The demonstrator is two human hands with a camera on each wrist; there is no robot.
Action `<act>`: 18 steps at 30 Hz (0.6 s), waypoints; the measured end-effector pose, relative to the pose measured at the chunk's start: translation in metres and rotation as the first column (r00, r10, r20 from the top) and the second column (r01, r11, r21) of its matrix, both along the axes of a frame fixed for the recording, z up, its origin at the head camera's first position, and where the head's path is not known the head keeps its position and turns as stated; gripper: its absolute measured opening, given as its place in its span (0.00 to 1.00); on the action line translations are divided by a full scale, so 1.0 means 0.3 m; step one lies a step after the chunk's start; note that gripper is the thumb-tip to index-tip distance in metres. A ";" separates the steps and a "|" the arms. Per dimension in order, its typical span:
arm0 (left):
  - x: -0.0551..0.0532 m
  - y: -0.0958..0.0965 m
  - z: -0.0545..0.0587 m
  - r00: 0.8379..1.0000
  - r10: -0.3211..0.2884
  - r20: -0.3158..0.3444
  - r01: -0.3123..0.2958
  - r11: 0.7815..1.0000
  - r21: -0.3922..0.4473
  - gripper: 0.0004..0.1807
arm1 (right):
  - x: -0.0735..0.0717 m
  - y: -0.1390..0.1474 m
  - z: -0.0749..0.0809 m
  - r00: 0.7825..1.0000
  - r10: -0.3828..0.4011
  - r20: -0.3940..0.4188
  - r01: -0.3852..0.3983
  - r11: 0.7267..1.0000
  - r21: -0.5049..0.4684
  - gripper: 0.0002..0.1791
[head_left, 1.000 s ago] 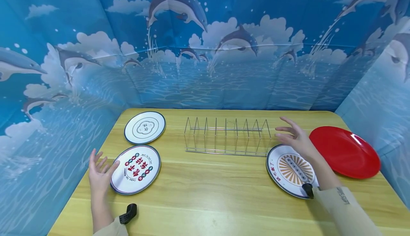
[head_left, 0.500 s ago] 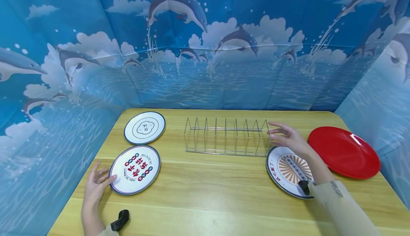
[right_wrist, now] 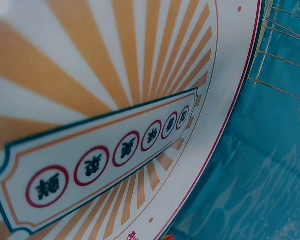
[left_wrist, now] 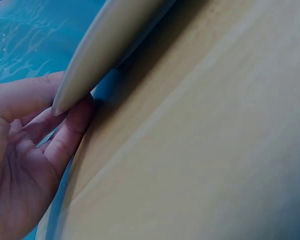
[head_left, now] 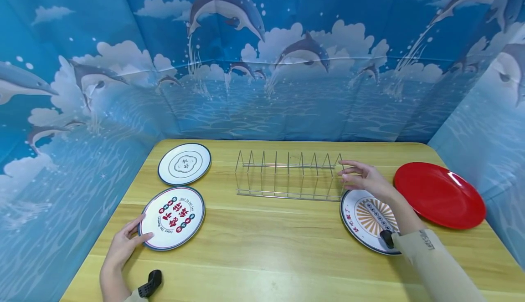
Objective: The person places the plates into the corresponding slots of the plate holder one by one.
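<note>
A dolphin-printed cloth (head_left: 262,101) stands behind the wooden counter (head_left: 266,256). The wire rack (head_left: 288,166) sits near the middle, between the red-lettered plate (head_left: 172,218) on the left and the sunburst plate (head_left: 371,220), which lies partly beneath the right forearm; a red platter (head_left: 440,196) is farther right. A grey-patterned plate (head_left: 184,164) lies just beyond the red-lettered one. Of the two hands, the left hand (head_left: 123,245) pinches that plate's near-left rim, thumb above, fingers below. The right hand (head_left: 369,181) reaches forward, bent fingers at the rack's right end; whether they grip it, I cannot tell.
</note>
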State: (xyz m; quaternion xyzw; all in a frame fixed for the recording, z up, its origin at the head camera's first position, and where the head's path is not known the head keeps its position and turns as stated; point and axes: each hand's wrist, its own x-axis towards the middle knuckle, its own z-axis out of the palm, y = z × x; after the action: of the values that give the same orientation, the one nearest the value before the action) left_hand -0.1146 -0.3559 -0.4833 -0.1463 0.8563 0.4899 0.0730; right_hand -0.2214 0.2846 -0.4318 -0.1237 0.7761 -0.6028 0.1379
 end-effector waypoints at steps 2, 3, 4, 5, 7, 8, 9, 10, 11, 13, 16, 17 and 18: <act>-0.002 0.001 0.000 1.000 0.006 -0.003 -0.006 0.999 0.037 0.46 | -0.002 0.001 -0.001 1.000 -0.001 0.008 0.001 1.000 -0.007 0.33; -0.002 0.002 0.000 1.000 0.010 -0.010 -0.009 0.998 0.065 0.47 | -0.002 0.002 -0.001 1.000 -0.002 0.011 0.002 1.000 -0.011 0.33; -0.003 0.003 0.000 1.000 0.016 -0.013 -0.015 0.994 0.106 0.47 | -0.002 0.003 -0.002 1.000 -0.002 0.014 0.003 1.000 -0.015 0.33; -0.004 0.003 0.000 1.000 0.024 -0.018 -0.021 0.987 0.156 0.46 | -0.003 0.003 -0.002 1.000 -0.002 0.016 0.002 1.000 -0.018 0.33; -0.004 0.005 -0.001 0.999 0.037 -0.033 -0.027 0.964 0.263 0.46 | -0.004 0.005 -0.003 1.000 0.000 0.017 0.000 1.000 -0.026 0.33; -0.005 0.006 -0.001 0.998 0.046 -0.041 -0.031 0.949 0.314 0.45 | -0.004 0.005 -0.004 1.000 0.003 0.017 -0.002 1.000 -0.030 0.33; -0.005 0.007 -0.002 0.997 0.054 -0.048 -0.033 0.933 0.358 0.45 | -0.004 0.005 -0.005 1.000 0.004 0.017 -0.004 0.999 -0.034 0.33; -0.005 0.007 -0.003 0.997 0.061 -0.057 -0.032 0.914 0.403 0.44 | -0.005 0.006 -0.005 1.000 0.005 0.018 -0.004 0.999 -0.035 0.33; -0.005 0.007 -0.005 0.995 0.063 -0.073 -0.025 0.898 0.439 0.43 | -0.005 0.006 -0.006 1.000 0.006 0.020 -0.005 0.999 -0.036 0.33; -0.004 0.005 -0.010 0.992 0.069 -0.108 -0.006 0.868 0.496 0.42 | -0.006 0.006 -0.007 1.000 0.007 0.022 -0.006 0.999 -0.039 0.32; -0.004 0.000 -0.021 0.985 0.065 -0.163 0.038 0.827 0.561 0.40 | -0.006 0.007 -0.008 1.000 0.006 0.026 -0.005 0.999 -0.037 0.33; -0.004 -0.001 -0.025 0.982 0.063 -0.179 0.053 0.814 0.578 0.39 | -0.006 0.008 -0.008 1.000 0.006 0.027 -0.005 0.999 -0.036 0.33; -0.004 -0.002 -0.029 0.979 0.064 -0.195 0.067 0.801 0.595 0.38 | -0.006 0.008 -0.008 1.000 0.006 0.027 -0.005 0.999 -0.035 0.33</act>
State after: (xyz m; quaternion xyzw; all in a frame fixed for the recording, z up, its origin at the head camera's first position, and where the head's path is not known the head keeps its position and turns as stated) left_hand -0.1158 -0.3565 -0.4920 -0.0636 0.6608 0.7474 0.0270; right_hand -0.2231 0.2870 -0.4342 -0.1201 0.7631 -0.6175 0.1481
